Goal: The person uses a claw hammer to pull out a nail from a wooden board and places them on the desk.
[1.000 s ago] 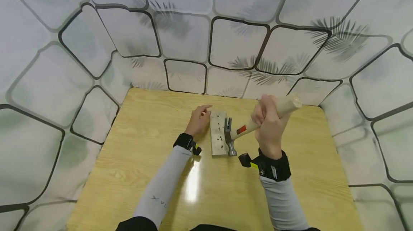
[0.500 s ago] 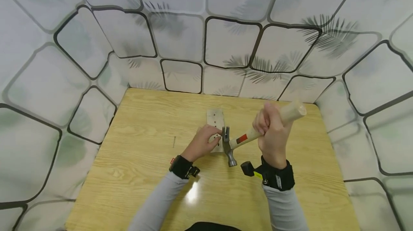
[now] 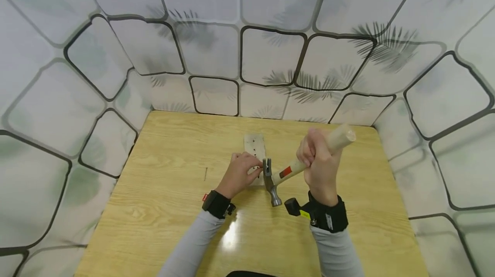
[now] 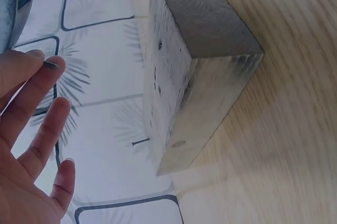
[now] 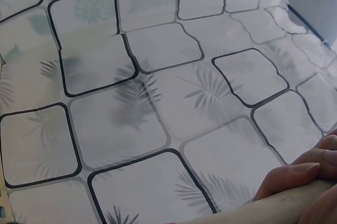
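My left hand [image 3: 239, 174] is over the near part of a pale wooden block [image 3: 254, 144]. In the left wrist view its thumb and index finger pinch a small nail [image 4: 51, 64], mostly hidden by the fingertips, while the other fingers are spread. My right hand [image 3: 320, 163] grips the pale wooden handle of a claw hammer [image 3: 269, 182], whose steel head is held close to the left fingertips. The block [image 4: 184, 97] has several dark spots on its top face, and one nail [image 4: 140, 142] sticks out of that face.
A loose nail [image 3: 206, 174] lies on the wood-grain table [image 3: 166, 148], left of the left hand. Patterned white sheeting [image 3: 216, 49] encloses the table at the back and both sides.
My left hand has come from the block's far left side to its near part. The hammer has moved slightly nearer. The loose nail on the table now shows.
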Demonstrator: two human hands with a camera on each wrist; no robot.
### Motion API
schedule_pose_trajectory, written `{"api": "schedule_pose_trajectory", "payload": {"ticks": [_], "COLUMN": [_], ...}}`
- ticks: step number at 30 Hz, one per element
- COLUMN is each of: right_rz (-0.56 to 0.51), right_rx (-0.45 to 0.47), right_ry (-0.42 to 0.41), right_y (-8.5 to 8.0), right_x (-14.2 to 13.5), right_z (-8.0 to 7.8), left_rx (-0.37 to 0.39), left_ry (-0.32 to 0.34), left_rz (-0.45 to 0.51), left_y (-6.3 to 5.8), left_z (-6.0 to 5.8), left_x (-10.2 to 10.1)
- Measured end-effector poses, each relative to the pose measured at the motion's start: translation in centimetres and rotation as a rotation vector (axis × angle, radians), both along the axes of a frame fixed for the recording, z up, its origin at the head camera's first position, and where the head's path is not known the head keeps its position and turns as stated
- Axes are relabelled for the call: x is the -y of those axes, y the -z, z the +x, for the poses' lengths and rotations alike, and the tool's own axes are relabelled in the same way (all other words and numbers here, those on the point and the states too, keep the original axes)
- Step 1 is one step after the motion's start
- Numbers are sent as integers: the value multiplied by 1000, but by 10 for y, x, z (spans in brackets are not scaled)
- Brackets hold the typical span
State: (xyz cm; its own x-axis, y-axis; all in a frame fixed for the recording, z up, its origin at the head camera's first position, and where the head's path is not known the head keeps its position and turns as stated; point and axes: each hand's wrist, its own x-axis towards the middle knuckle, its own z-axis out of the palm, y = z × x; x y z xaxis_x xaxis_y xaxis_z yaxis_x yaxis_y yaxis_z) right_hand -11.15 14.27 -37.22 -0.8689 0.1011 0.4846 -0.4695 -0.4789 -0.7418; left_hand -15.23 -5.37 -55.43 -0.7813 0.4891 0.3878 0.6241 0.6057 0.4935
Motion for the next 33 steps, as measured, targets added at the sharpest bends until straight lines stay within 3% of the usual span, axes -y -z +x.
{"api": "schedule_pose_trajectory", "payload": {"ticks": [5,10,16,21,26,29,33], "right_rz": [-3,-8,1,7,12,23,28], "right_rx": [26,29,33,52,85,98,116], "right_ry": [-11,-35,-62,-44,-15,3,11], "right_y": [3,5,6,9,14,16,17], "right_x": [4,8,11,13,14,14,13], "right_z": [1,-1,-6,-10,-11,-11,-12], "left_rx": [-56,-104,-58,55,188,236,255], "left_ry": [-14,-90,-216,-406,-623,-686,-744], "left_rz": [16,129,212,172,52,8,-2], "left_y": [-2,-6,-11,8,31,38,44], "left_z": [0,-7,-12,-5,18,29,34], "left_x": [7,12,24,50,81,93,98]}}
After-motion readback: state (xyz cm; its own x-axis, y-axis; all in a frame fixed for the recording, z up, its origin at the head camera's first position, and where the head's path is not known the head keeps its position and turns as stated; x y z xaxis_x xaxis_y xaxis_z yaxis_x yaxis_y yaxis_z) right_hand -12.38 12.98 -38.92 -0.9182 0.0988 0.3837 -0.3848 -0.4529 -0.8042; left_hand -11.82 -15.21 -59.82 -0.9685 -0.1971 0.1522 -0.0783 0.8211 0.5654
